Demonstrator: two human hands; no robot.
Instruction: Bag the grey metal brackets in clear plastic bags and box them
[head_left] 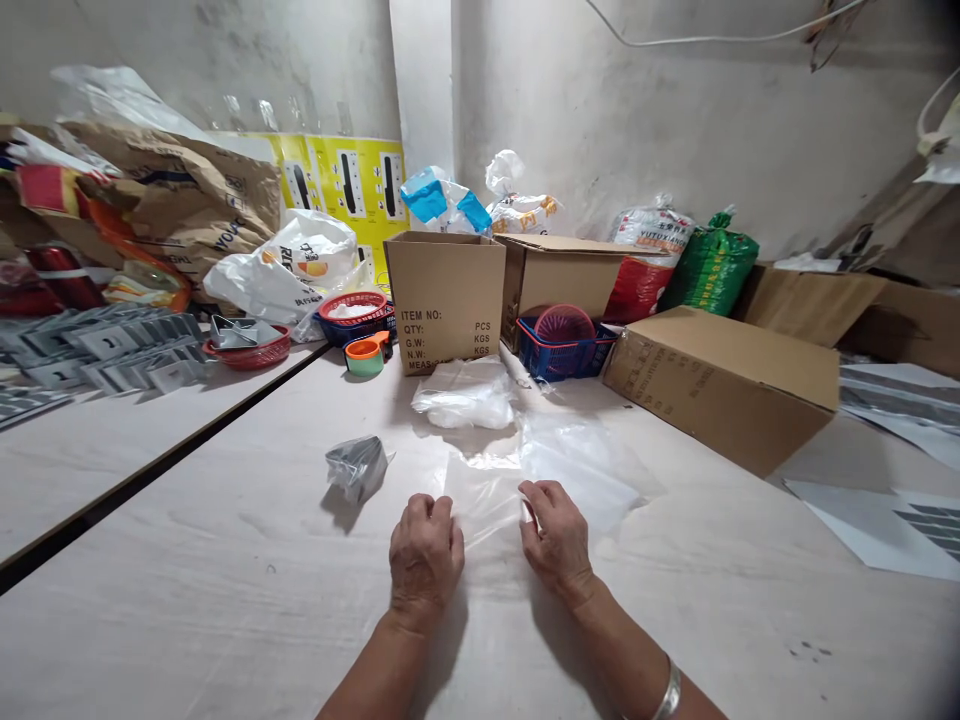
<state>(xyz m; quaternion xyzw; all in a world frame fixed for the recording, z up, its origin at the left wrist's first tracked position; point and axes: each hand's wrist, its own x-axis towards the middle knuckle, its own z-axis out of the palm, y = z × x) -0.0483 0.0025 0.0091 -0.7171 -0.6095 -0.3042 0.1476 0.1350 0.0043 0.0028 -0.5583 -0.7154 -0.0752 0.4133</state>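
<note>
A clear plastic bag (486,505) is stretched between my two hands just above the pale table. My left hand (426,555) is closed on its left edge, fingers curled. On the opposite edge, my right hand (556,535) pinches the film between thumb and fingers. More clear bags (577,470) lie flat beyond my right hand, and a crumpled pile of plastic bags (465,392) sits farther back. To the left of the held bag, a grey piece wrapped in clear plastic (357,468) rests on the table, touched by neither hand.
Cardboard boxes (446,300) stand along the back, with another carton (720,385) at right. A blue basket (566,345), a tape roll (365,354) and a red basket (251,350) sit nearby. Grey metal-looking pieces (127,350) are piled left, past a dark table gap (165,455).
</note>
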